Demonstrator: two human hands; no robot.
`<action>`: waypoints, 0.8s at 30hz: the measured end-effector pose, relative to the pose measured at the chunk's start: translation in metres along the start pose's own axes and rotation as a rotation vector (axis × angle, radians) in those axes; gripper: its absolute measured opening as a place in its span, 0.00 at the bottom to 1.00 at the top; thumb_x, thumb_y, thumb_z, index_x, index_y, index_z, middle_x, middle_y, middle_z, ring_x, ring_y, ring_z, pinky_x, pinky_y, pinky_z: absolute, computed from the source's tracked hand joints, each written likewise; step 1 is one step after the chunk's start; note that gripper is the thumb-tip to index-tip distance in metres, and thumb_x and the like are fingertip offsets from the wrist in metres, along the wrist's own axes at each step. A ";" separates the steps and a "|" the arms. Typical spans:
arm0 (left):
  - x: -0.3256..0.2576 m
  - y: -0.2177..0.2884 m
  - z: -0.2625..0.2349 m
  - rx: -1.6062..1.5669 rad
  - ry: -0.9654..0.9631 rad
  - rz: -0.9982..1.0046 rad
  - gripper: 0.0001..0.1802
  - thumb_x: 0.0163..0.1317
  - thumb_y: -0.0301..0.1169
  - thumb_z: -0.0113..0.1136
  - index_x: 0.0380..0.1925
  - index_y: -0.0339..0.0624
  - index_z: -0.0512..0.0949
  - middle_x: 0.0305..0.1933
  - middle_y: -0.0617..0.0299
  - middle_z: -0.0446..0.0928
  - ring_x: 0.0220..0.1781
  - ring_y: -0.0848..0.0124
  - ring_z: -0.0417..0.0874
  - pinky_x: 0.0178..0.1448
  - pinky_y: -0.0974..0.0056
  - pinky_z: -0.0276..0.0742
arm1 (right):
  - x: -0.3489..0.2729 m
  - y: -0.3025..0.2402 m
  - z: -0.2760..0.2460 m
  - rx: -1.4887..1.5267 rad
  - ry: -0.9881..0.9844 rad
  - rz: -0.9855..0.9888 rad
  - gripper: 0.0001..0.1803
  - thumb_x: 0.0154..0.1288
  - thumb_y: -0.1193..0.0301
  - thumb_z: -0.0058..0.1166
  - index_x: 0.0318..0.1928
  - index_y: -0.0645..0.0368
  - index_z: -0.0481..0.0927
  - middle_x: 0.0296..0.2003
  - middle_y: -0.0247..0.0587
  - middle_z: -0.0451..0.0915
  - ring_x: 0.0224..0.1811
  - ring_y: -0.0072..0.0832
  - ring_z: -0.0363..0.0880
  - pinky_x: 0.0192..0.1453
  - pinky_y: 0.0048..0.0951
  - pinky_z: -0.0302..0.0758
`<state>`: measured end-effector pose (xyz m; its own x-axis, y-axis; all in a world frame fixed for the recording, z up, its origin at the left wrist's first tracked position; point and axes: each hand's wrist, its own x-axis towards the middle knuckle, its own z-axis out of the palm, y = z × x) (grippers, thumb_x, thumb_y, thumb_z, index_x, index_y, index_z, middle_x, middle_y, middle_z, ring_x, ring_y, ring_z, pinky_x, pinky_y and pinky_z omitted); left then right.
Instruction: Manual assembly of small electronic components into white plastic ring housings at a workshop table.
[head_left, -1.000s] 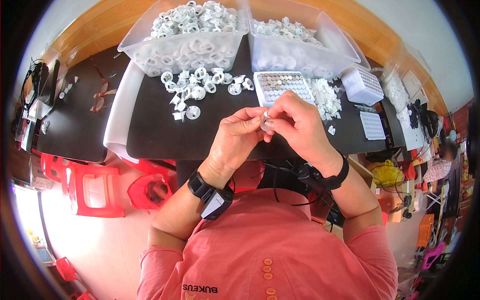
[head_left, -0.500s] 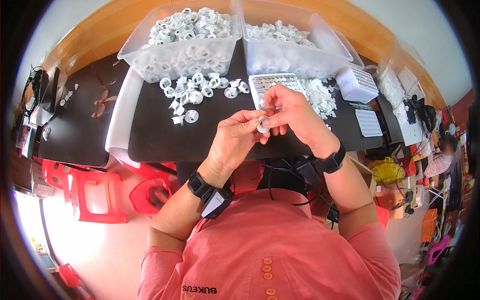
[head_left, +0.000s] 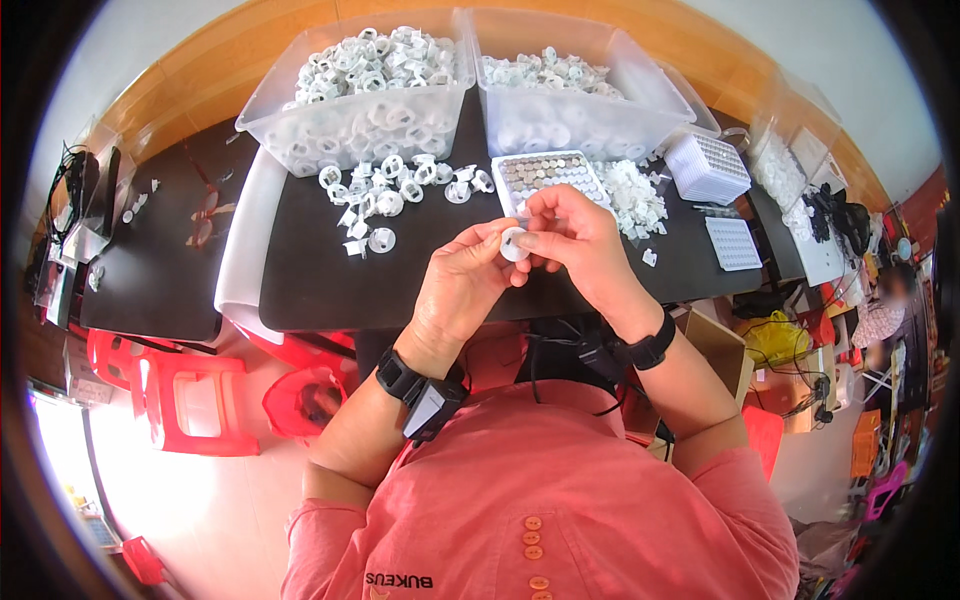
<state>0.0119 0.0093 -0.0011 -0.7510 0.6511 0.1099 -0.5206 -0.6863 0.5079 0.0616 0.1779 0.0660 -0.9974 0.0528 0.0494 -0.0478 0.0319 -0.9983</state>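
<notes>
Between my two hands, over the dark table's front part, is a round white plastic piece [head_left: 513, 245] with a small dark hole. My left hand [head_left: 466, 268] pinches its left side between thumb and fingers. My right hand [head_left: 572, 237] presses thumb and fingers on its right side. Just beyond my right hand lies a white tray [head_left: 497, 172] with rows of small round metal discs. A heap of small white plastic parts [head_left: 632, 195] is right of that tray. Left of my hands, loose white ring-shaped pieces [head_left: 392, 190] are spread on the table.
Two translucent bins [head_left: 350, 140] full of white parts stand at the back. A stack of white trays [head_left: 708, 168] and a single tray [head_left: 733, 244] are at the right. A rolled white sheet [head_left: 248, 245] runs along the table's left. Red stools [head_left: 195, 400] stand at lower left.
The round white piece has turned so its flat face shows more. Both hands stay together on it and have shifted slightly left. The view has moved a little.
</notes>
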 end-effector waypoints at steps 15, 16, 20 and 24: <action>0.002 -0.006 0.002 -0.018 0.063 0.073 0.15 0.71 0.27 0.59 0.54 0.32 0.79 0.47 0.50 0.82 0.43 0.61 0.83 0.46 0.58 0.79 | 0.005 0.009 0.005 0.006 0.001 -0.074 0.08 0.61 0.81 0.63 0.33 0.65 0.75 0.25 0.37 0.78 0.27 0.23 0.81 0.31 0.26 0.77; 0.001 -0.005 0.004 -0.016 0.064 0.059 0.18 0.72 0.29 0.59 0.58 0.32 0.76 0.49 0.49 0.82 0.44 0.60 0.83 0.46 0.57 0.79 | 0.004 0.003 0.006 -0.017 0.005 -0.079 0.08 0.61 0.81 0.63 0.30 0.63 0.75 0.24 0.35 0.77 0.25 0.22 0.79 0.30 0.24 0.74; -0.005 0.017 0.025 -0.062 0.006 0.050 0.27 0.75 0.38 0.57 0.67 0.33 0.67 0.52 0.45 0.81 0.45 0.57 0.85 0.46 0.57 0.80 | 0.030 -0.029 0.001 -0.496 0.089 -0.345 0.10 0.59 0.78 0.66 0.27 0.61 0.75 0.23 0.31 0.76 0.26 0.19 0.73 0.31 0.26 0.70; -0.017 0.035 0.015 0.112 0.052 0.044 0.24 0.77 0.40 0.49 0.65 0.36 0.70 0.54 0.42 0.81 0.48 0.53 0.85 0.47 0.57 0.80 | 0.104 -0.072 -0.030 -0.841 0.515 -0.714 0.08 0.56 0.70 0.65 0.30 0.59 0.79 0.26 0.43 0.80 0.30 0.38 0.80 0.36 0.37 0.73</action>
<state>0.0129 -0.0209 0.0272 -0.7937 0.6015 0.0913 -0.4403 -0.6715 0.5960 -0.0371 0.2110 0.1434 -0.6134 0.1428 0.7768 -0.3364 0.8427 -0.4205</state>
